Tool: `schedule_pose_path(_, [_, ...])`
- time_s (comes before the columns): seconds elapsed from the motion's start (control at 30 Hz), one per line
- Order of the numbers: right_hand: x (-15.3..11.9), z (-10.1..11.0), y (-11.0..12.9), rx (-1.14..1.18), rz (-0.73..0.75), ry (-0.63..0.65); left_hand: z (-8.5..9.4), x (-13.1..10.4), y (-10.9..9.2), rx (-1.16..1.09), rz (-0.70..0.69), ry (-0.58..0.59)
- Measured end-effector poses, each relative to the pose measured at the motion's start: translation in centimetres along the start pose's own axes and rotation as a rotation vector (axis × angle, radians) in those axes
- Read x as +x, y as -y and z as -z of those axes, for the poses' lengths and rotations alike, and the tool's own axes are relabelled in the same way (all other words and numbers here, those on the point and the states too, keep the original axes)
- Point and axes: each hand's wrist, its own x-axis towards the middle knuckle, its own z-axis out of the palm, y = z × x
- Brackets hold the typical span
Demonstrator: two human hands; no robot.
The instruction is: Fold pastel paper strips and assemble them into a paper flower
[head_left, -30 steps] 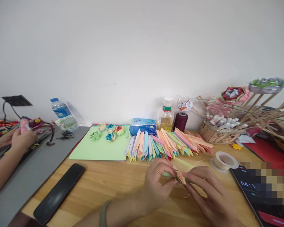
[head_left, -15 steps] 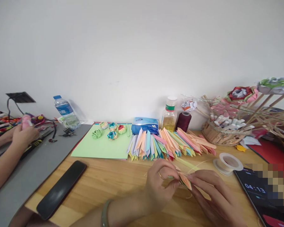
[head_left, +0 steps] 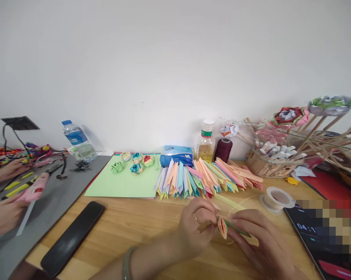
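Low at centre right, my left hand (head_left: 196,227), with a ring on one finger, pinches a small bundle of folded orange paper (head_left: 222,227). My right hand (head_left: 263,237) has thumb and fingers closed on a folded green paper strip (head_left: 241,228), which lies against the bundle's right side. Both hands are just above the wooden table. A thin pale thread (head_left: 244,200) runs from around the bundle toward a white spool (head_left: 277,199) beyond my right hand. Behind my hands lies a row of folded paper strips (head_left: 181,179) in many colours.
Paper flowers (head_left: 136,168) sit on green sheets (head_left: 120,186). A black phone (head_left: 73,238) lies left, another phone (head_left: 306,233) right. A basket (head_left: 269,167) with sticks stands back right. At far left, another person's hand holds a pink glue gun (head_left: 37,188) over a grey mat (head_left: 55,202).
The bundle has turned so its folded orange edges face me, and the green strip now shows at its right. The other person's glue gun has come lower and nearer. My view has shifted slightly.
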Motion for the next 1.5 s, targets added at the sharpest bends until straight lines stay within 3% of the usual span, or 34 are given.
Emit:
schedule_pose_path(0.47, [-0.4,0.0,-0.2,0.046,0.016,0.059,0.0,0.3,0.1,0.060,-0.104,-0.004])
schedule_pose_path(0.8, [-0.3,0.1,-0.5,0.140,0.002,0.164,0.2,0.8,-0.1,0.015,-0.077,-0.004])
schedule_pose_path(0.9, [0.4,0.1,-0.5,0.288,-0.177,0.244,0.4,1.1,-0.3,-0.065,0.083,0.028])
schedule_pose_path(1.1, [1.0,-0.3,-1.0,0.587,-0.746,0.487,0.6,1.5,-0.4,-0.290,0.724,0.169])
schedule_pose_path(1.27, [0.9,-0.5,-1.7,0.809,-0.898,0.603,0.7,1.3,0.3,-0.378,0.903,0.222])
schedule_pose_path(1.5, [0.6,-0.9,-2.4,0.868,-1.051,0.656,1.0,1.7,1.0,-0.467,1.023,0.281])
